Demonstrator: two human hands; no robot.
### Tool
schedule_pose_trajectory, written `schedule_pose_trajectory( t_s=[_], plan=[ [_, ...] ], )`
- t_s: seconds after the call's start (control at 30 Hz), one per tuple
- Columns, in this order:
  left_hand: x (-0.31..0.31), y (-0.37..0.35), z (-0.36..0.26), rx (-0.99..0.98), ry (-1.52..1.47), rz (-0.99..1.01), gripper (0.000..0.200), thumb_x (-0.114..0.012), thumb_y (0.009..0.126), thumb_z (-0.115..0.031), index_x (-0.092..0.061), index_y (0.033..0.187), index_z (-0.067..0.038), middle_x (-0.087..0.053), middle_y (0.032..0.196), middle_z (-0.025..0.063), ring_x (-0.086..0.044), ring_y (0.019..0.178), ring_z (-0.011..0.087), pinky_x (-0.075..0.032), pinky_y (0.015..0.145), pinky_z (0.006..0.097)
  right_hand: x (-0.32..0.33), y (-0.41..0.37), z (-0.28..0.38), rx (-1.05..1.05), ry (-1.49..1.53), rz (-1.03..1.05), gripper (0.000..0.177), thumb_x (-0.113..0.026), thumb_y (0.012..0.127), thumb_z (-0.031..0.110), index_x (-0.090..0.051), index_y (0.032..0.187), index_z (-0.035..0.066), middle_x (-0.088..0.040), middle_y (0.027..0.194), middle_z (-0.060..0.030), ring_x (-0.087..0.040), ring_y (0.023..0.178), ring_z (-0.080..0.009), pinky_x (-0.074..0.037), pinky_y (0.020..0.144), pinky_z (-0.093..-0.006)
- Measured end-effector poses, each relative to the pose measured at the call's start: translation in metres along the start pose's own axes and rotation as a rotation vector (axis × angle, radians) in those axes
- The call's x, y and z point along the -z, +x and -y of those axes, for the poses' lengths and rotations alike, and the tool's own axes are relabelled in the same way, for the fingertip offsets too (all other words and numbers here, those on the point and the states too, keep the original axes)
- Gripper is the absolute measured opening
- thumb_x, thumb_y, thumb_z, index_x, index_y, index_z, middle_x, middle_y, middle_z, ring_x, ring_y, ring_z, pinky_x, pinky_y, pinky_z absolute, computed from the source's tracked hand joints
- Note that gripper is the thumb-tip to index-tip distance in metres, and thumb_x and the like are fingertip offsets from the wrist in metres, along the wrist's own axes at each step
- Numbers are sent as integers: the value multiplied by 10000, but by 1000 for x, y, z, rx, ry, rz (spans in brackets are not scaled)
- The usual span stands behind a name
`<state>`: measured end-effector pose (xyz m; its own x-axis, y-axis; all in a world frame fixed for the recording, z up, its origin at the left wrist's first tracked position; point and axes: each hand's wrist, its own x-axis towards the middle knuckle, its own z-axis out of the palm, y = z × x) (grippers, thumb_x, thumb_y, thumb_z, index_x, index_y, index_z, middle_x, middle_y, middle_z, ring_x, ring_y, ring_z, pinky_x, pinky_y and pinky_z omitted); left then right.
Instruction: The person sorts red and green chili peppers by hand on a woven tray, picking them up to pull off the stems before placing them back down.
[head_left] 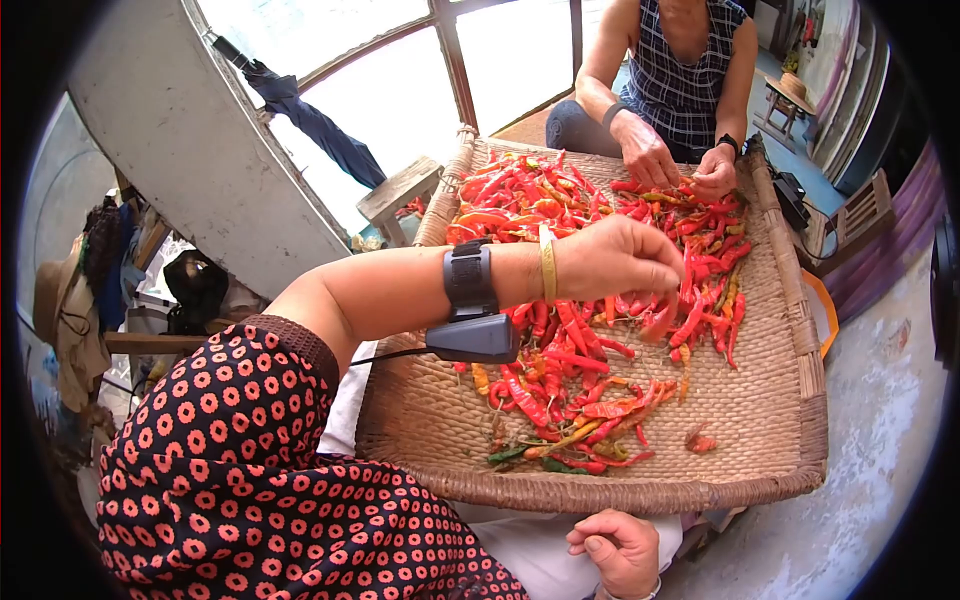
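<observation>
My left hand (625, 262) reaches across a woven basket tray (740, 430), its fingers pinched on a red chili pepper (659, 320) that is slightly blurred. Below and around it lie heaps of red chili peppers (525, 200), with several orange, yellowish and green ones among them. A looser group of chili peppers (590, 425) spreads towards the near rim. My right hand (622, 552) is just outside that rim, low in the view, with curled fingers. Whatever it may hold is hidden.
Opposite me a person sits, both hands (650, 150) among the peppers at the far rim. A wooden stool (400, 195) stands left of the tray, near a dark folded umbrella (315, 115). A wooden chair-like piece (855, 225) stands at the right.
</observation>
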<state>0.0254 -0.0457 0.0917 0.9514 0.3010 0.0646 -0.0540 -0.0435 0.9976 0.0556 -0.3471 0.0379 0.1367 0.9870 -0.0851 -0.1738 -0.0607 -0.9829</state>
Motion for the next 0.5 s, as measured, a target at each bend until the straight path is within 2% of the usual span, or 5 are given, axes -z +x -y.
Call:
schedule_pose_trajectory(
  t_s=[0.1, 0.13, 0.2, 0.27, 0.5],
  plan=[
    [13, 16, 26, -352, 497, -354, 176, -635, 761, -170, -621, 837, -12, -619, 764, 59, -592, 662, 136, -475, 576, 261, 0, 0, 1, -3, -1, -13, 110, -543, 807, 18, -597, 891, -27, -593, 789, -67, -563, 661, -107, -465, 597, -209],
    [15, 12, 36, -351, 499, -351, 176, -635, 761, -170, -621, 837, -12, -619, 764, 59, -592, 662, 136, -475, 576, 261, 0, 0, 1, 8, -2, -14, 110, -542, 805, 16, -597, 891, -28, -593, 789, -68, -563, 662, -108, -466, 596, -209],
    [12, -9, 54, -347, 1069, 131, 263, -660, 736, -229, -608, 890, -22, -586, 870, 97, -595, 763, 244, -488, 659, 347, 0, 0, 0, 16, 2, -14, 111, -541, 804, 13, -597, 890, -28, -593, 789, -69, -563, 662, -108, -467, 596, -209],
    [-4, -28, 48, 39, 1221, 386, 298, -657, 708, -302, -609, 837, -37, -572, 876, 134, -586, 783, 302, -484, 650, 384, 1, 1, 2, 5, -17, -2, 112, -537, 801, 7, -595, 888, -30, -592, 788, -71, -562, 662, -109, -465, 594, -209],
    [-8, -30, 50, 136, 1559, 515, 254, -641, 704, -316, -615, 799, -82, -588, 777, 91, -596, 715, 286, -479, 598, 394, 1, 1, 0, 15, -21, 3, 118, -539, 803, 21, -596, 891, -33, -592, 788, -71, -558, 659, -110, -462, 593, -213]
  ],
)
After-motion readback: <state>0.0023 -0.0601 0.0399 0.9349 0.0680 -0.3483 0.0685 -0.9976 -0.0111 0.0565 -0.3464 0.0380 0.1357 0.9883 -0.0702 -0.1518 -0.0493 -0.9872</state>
